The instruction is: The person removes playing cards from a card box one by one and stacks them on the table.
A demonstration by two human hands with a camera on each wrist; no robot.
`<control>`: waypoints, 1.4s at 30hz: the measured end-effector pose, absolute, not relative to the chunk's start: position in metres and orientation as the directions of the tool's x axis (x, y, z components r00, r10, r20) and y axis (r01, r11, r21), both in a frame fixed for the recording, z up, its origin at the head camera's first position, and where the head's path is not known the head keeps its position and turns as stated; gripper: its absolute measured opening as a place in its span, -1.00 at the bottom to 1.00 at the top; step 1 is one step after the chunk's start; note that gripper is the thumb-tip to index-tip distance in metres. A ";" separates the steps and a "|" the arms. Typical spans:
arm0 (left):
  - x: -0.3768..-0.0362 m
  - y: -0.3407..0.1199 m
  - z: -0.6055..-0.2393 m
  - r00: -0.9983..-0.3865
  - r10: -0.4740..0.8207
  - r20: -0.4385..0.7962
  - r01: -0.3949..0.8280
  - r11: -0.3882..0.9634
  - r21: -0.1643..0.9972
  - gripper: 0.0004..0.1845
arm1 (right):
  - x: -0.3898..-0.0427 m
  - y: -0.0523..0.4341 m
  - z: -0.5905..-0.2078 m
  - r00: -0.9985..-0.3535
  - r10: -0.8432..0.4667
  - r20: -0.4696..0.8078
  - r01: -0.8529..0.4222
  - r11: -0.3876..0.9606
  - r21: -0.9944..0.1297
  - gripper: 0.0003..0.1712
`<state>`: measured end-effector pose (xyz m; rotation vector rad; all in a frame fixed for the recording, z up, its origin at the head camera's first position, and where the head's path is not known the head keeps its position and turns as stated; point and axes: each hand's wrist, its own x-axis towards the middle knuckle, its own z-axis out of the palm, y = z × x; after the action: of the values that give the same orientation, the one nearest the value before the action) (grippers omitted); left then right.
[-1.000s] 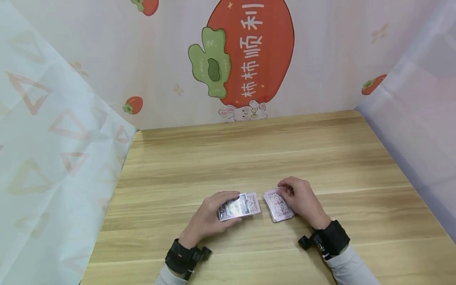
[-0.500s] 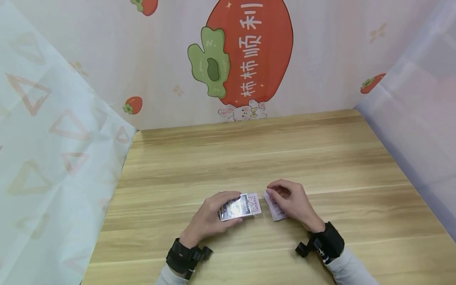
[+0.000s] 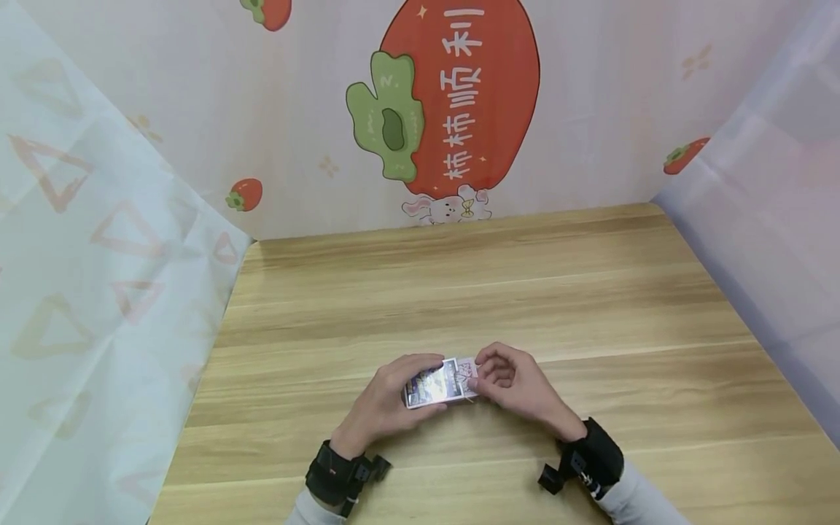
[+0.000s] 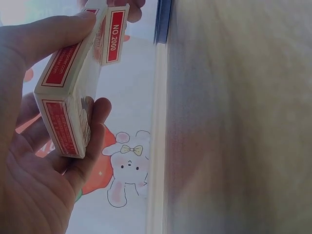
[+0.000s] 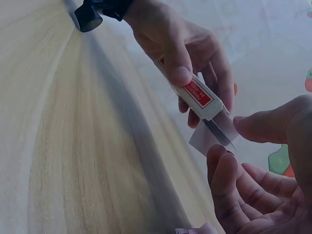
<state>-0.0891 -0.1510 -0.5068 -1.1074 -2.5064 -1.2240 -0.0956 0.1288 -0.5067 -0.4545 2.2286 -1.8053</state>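
while my left hand (image 3: 387,397) holds the card box (image 3: 434,384) just above the wooden table (image 3: 459,292), its long axis runs roughly left to right across me, tilted a little so that the open end points toward my right hand (image 3: 515,383). my left thumb (image 5: 178,63) presses along one long narrow side and my fingers (image 4: 92,126) curl round the opposite side, so the box sits firmly clasped between them, its broad printed face turned up toward the head camera. the left wrist view shows the red panels on the narrow sides and the tuck flap (image 4: 116,31) marked no.2000 swung out at the far end. my right hand is right up against that open end, fingers loosely curled with thumb and fingertips close together at the mouth; in the right wrist view a thin edge of cards (image 5: 219,132) shows at the opening, between the pale flap and my fingertips, but i cannot tell whether my fingers are really pinching them or only touching. the box sits near the front middle of the table, well apart from the back wall with its big red persimmon picture (image 3: 459,95) and the little rabbit (image 3: 448,208). both my wrists wear black straps (image 3: 335,474).
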 end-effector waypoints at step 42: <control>-0.091 -0.154 -0.506 -0.782 0.417 0.464 0.622 0.584 0.523 -0.28 | -0.120 0.179 -0.495 -0.970 -0.236 -0.063 0.064 0.003 -0.998 -0.63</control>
<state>-0.0908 -0.1544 -0.5058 -0.8518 -2.5256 -0.9996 -0.1198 0.1793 -0.4949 -0.1806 2.0616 -2.0712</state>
